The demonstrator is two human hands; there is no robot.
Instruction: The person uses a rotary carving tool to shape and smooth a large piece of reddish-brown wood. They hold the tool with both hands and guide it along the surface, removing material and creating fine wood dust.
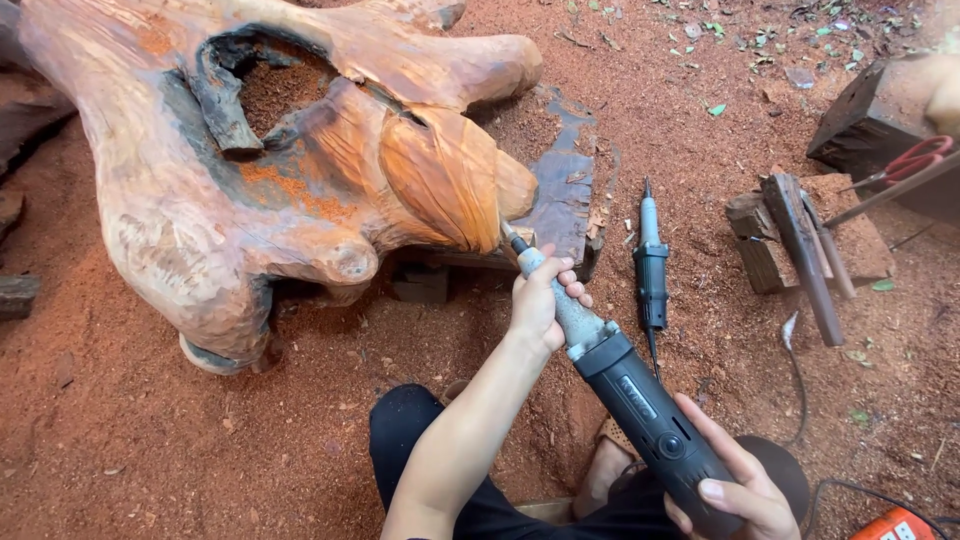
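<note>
A: While your right hand point(735, 490) wraps the dark body of the die grinder point(620, 375) near your lap, your left hand point(540, 300) is closed round its grey neck, steering. Both grips look firm.

B: Noted. Where is the bit?

A: Its tip point(508, 234) touches the lower edge of the orange carved lobe on the root sculpture point(300, 170), which sits on the sawdust-covered ground point(150, 440).

B: Risks, as you judge them?

A: Your left fingers sit close behind the spinning bit; a kickback off the grain could pull them forward. A slip could also gouge the smooth lobe. The cord point(850, 490) trails by your right knee and may snag.

B: Anything further out?

A: A second, slimmer grinder point(650, 260) lies just beside your left hand, on the ground. Beyond it, wood blocks point(790, 235) and red-handled scissors point(915, 160).
</note>
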